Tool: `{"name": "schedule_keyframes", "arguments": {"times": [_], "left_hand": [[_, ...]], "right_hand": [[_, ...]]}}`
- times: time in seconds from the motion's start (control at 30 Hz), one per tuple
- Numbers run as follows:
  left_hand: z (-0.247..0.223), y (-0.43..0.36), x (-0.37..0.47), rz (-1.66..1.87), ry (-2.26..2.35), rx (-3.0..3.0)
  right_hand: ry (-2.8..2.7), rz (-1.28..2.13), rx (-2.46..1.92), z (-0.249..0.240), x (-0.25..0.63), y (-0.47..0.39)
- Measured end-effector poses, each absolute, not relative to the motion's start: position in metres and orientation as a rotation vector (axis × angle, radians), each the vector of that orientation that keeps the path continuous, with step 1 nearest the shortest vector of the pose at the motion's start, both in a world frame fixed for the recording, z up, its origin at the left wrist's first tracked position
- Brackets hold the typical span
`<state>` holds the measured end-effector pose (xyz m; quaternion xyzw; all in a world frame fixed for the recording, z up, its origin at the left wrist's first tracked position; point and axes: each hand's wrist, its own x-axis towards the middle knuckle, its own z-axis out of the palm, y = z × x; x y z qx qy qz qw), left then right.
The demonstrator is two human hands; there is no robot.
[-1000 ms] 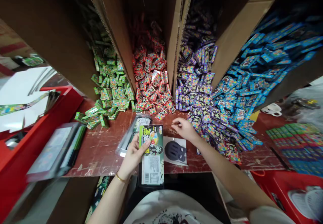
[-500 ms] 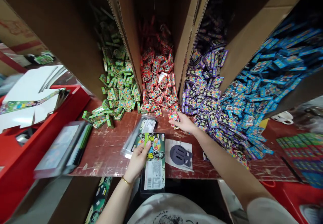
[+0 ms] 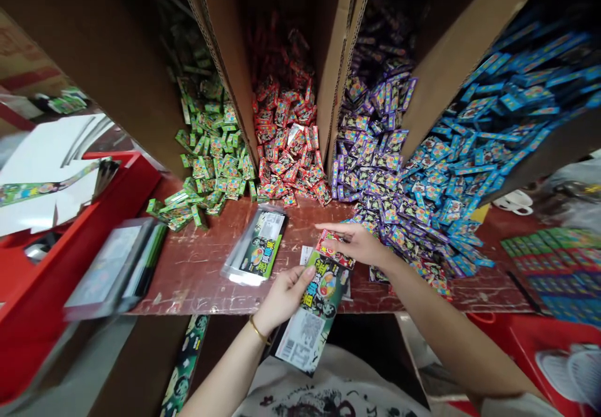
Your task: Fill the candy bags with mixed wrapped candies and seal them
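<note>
My left hand (image 3: 285,293) is closed around a flat black-and-green printed candy package (image 3: 310,323), thumb on top, tilted over the table's front edge. A white barcode label covers its near end. At its far end my right hand (image 3: 360,245) pinches a small red candy packet (image 3: 328,243), which overlaps or touches the package's green edge; whether it is partly inside I cannot tell. A similar package in a clear plastic sleeve (image 3: 263,241) lies to the left on the table. A printed white paper (image 3: 306,254) is mostly hidden under the held package.
Cardboard dividers separate heaps of green packets (image 3: 216,154), red packets (image 3: 291,148), purple packets (image 3: 375,148) and blue packets (image 3: 451,173). A red bin (image 3: 117,185) holding white card stands left, beside stacked sleeved packages (image 3: 110,267). Coloured packet rows (image 3: 554,273) lie at right.
My right hand has come back from the red heap with the red packet to the package's far end. My left hand has shifted right, tilting the package and covering most of the white paper.
</note>
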<state>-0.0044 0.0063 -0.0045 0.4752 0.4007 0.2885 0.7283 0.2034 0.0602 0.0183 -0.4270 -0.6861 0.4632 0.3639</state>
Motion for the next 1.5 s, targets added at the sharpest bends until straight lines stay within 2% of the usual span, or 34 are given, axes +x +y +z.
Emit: {"name": "schedule_keyframes", "arguments": {"times": [0.17,0.33,0.5,0.6,0.87,1.03,1.17,1.4,1.5], "left_hand": [[-0.004,0.008,0.003,0.637,0.878,1.060],[0.001,0.008,0.011,0.669,0.839,1.034],[0.002,0.011,0.021,0.773,0.868,0.963],[-0.002,0.010,0.026,0.774,0.861,0.926],[-0.010,0.011,0.023,0.784,0.870,0.876],[-0.005,0.017,0.021,0.711,0.891,0.981],[-0.006,0.017,0.023,0.692,0.892,1.011],[-0.013,0.019,0.018,0.763,0.977,1.031],[-0.017,0.018,0.017,0.753,0.998,1.024]], "right_hand": [[-1.695,1.203,-1.142,0.023,0.211,0.058],[-1.528,1.442,-1.073,0.022,0.212,0.060],[-1.337,1.188,-1.192,0.013,0.198,0.064],[-1.223,1.179,-1.235,0.008,0.193,0.069],[-1.421,1.492,-1.066,0.015,0.213,0.074],[-1.282,1.449,-1.096,0.014,0.227,0.073],[-1.449,1.487,-1.088,0.011,0.224,0.064],[-1.862,0.913,-1.191,0.006,0.227,0.046],[-2.122,0.554,-1.513,0.000,0.256,0.061]]}}
